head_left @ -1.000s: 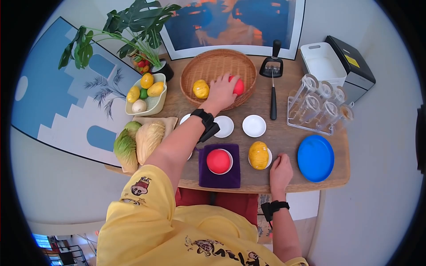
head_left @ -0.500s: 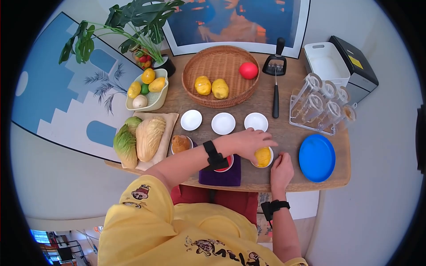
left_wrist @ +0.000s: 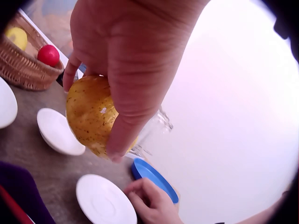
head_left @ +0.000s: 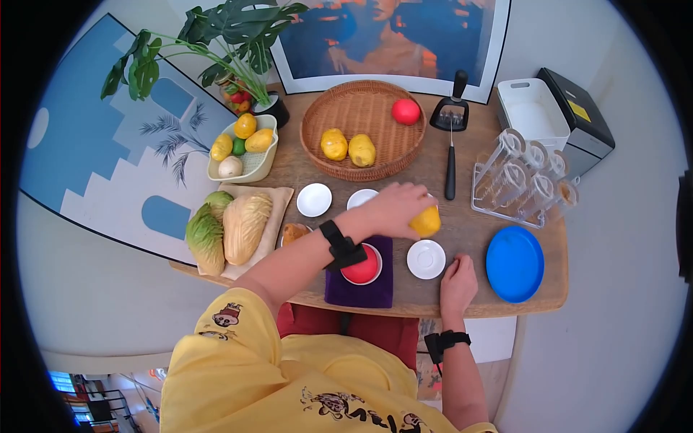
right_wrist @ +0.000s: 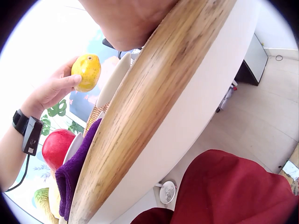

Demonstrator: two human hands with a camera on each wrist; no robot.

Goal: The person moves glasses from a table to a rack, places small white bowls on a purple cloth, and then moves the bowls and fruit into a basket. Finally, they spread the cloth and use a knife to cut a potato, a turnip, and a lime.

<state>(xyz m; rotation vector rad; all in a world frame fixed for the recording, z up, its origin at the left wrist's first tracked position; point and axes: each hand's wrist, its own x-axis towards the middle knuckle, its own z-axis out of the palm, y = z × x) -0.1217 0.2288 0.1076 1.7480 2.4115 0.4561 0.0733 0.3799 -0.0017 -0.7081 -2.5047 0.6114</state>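
My left hand (head_left: 395, 209) grips a yellow fruit (head_left: 426, 221) between thumb and fingers, above the table. In the left wrist view the thumb lies across the speckled fruit (left_wrist: 88, 112). Nearer the front edge sits a white dish (head_left: 426, 260) with nothing on it. Just right of that dish, my right hand (head_left: 459, 284) rests at the table edge, fingers loosely curled and holding nothing. A red ball-like item (head_left: 361, 267) sits in a white dish on a purple cloth (head_left: 339, 294), partly under my left wrist.
Behind are white dishes (head_left: 314, 200), partly covered by my hand, and a wicker basket (head_left: 390, 155) with two yellow fruits and a red item. Cabbages (head_left: 245, 227) lie left; a blue plate (head_left: 515, 264) and a rack of glass tubes (head_left: 509, 216) stand right.
My left hand went from the basket, leaving a second yellow fruit there, to the front right dish, then lifted that dish's yellow fruit up and back. My right hand has stayed in place.
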